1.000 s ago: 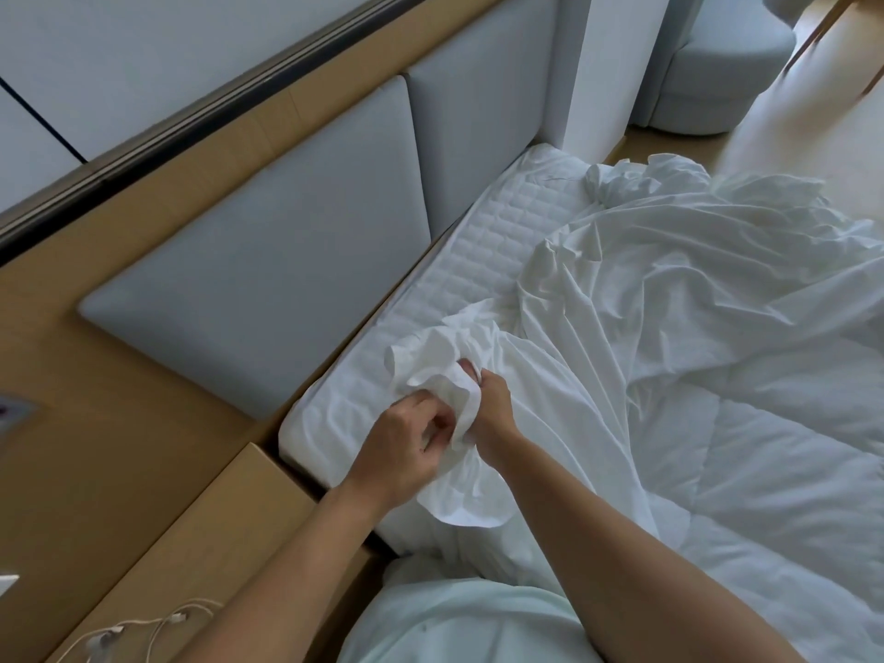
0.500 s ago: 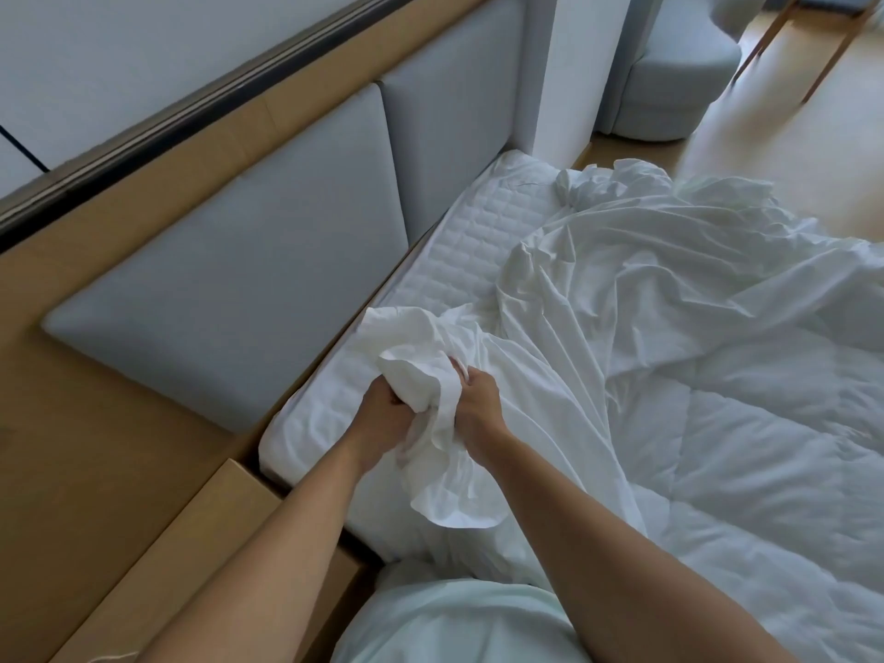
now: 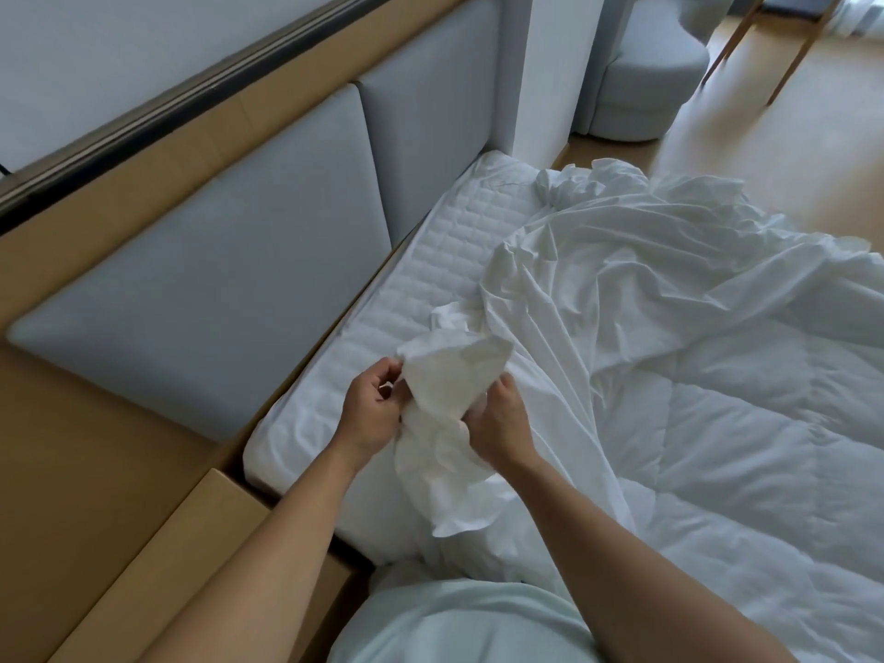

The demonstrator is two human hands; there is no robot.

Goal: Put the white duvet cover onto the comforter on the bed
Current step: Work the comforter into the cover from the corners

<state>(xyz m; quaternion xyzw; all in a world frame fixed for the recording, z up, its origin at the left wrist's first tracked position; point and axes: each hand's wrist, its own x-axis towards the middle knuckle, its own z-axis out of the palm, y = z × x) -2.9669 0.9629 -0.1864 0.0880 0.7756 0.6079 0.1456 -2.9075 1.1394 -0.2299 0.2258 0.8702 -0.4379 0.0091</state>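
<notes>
The white duvet cover (image 3: 622, 260) lies rumpled across the bed, over the quilted white comforter (image 3: 746, 452) that shows at the right. A bunched corner of the cover is raised above the near left corner of the mattress (image 3: 454, 241). My left hand (image 3: 370, 411) grips that bunch from the left and my right hand (image 3: 497, 423) grips it from the right, with a loose flap of fabric hanging down between them. My fingertips are partly hidden in the folds.
A grey padded headboard (image 3: 229, 279) in a wooden frame runs along the left. A wooden bedside surface (image 3: 158, 567) sits at the lower left. A grey armchair (image 3: 646, 83) and thin wooden legs (image 3: 789, 64) stand on the wooden floor beyond the bed.
My hands have drawn a little apart, spreading the bunched corner of the cover between them. The view has shifted slightly, so the cable on the bedside surface is out of sight.
</notes>
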